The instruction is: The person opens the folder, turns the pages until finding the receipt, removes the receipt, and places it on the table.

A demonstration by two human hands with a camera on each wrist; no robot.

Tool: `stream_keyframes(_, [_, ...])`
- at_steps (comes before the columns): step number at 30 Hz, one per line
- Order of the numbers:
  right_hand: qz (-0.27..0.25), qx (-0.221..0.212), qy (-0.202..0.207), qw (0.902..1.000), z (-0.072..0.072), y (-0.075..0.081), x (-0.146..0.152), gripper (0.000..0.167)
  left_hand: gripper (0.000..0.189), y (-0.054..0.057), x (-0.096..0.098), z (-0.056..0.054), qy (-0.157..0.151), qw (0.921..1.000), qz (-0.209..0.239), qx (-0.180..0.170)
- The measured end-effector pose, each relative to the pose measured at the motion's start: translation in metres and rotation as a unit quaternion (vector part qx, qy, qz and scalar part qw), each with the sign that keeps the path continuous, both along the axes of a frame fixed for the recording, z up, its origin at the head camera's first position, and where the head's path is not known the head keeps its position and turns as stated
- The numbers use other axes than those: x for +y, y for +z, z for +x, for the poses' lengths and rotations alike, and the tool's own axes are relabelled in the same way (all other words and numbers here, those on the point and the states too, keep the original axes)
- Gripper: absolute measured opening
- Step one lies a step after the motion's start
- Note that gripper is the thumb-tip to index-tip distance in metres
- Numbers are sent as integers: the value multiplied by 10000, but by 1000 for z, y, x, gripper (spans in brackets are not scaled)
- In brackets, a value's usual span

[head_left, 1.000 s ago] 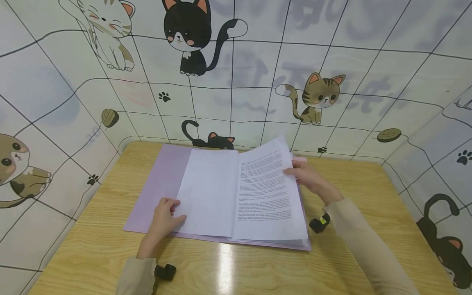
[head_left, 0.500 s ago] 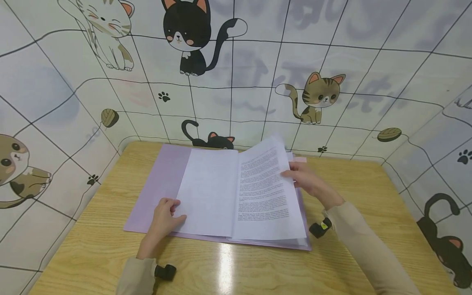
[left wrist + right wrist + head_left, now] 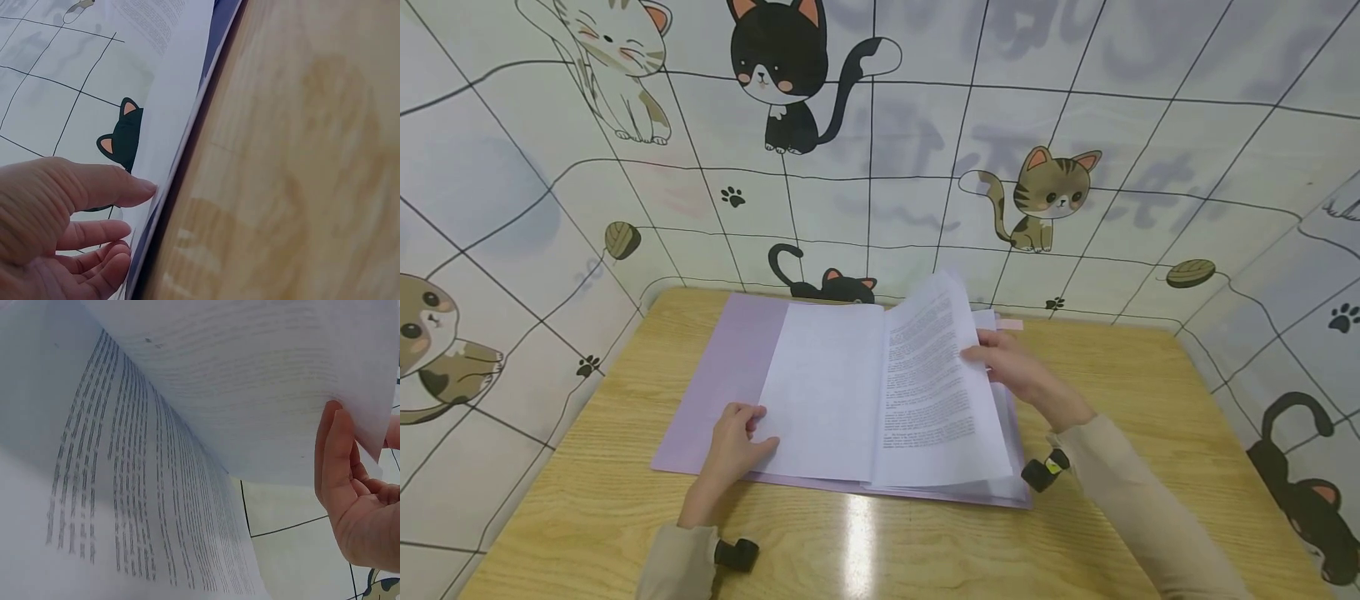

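Note:
A purple folder (image 3: 741, 358) lies spread on the table with white sheets in it. Its left-hand sheet (image 3: 827, 392) shows a blank side. At the right, a printed page (image 3: 925, 392) is lifted and bowed, its outer edge pinched between the thumb and fingers of my right hand (image 3: 1018, 367). The right wrist view shows those fingers (image 3: 337, 450) behind the raised page, with another printed sheet (image 3: 144, 487) underneath. My left hand (image 3: 733, 442) rests at the lower left of the blank sheet, thumb and fingers relaxed along its edge (image 3: 150, 194).
A pink tab (image 3: 1012, 325) sticks out past the folder's right side. The wooden table (image 3: 805, 542) ends at the back against a wall covering (image 3: 910, 208) printed with cats and grid lines. Each wrist carries a small black camera (image 3: 737, 554).
My right hand has moved left with the page's edge, so the page bows more and uncovers more of the sheets below. The left hand stays put.

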State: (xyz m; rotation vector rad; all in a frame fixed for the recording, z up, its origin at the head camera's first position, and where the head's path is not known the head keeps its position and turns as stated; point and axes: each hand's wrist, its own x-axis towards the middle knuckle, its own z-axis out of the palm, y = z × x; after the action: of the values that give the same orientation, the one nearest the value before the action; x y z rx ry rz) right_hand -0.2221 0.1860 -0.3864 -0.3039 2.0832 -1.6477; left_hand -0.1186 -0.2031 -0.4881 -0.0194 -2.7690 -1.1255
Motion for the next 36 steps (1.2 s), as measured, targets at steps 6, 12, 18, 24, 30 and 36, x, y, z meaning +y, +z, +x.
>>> stream_keyframes(6, [-354,-221,-233,9989,0,3,-11,43,43,-2,2,-1,9,10000,-26,39])
stream_keyframes(12, [-635,-243,-212,9975,-1,7,-22,41,46,-1,5,0,-70,9998,-83,170])
stream_keyframes(18, [-862,-295,-142,9957,0,11,-29,43,45,2,8,1,-141,9997,-85,170])
stream_keyframes(24, [-963,-355,-137,9946,1,16,-36,43,47,7,13,1,-163,9997,-123,149])
stream_keyframes(30, [-1042,-356,-144,9938,0,19,-43,44,47,14,20,3,-282,9992,-99,263])
stream_keyframes(36, [-1027,-224,-79,9944,-2,16,-47,43,48,19,27,5,-443,9984,-85,344])
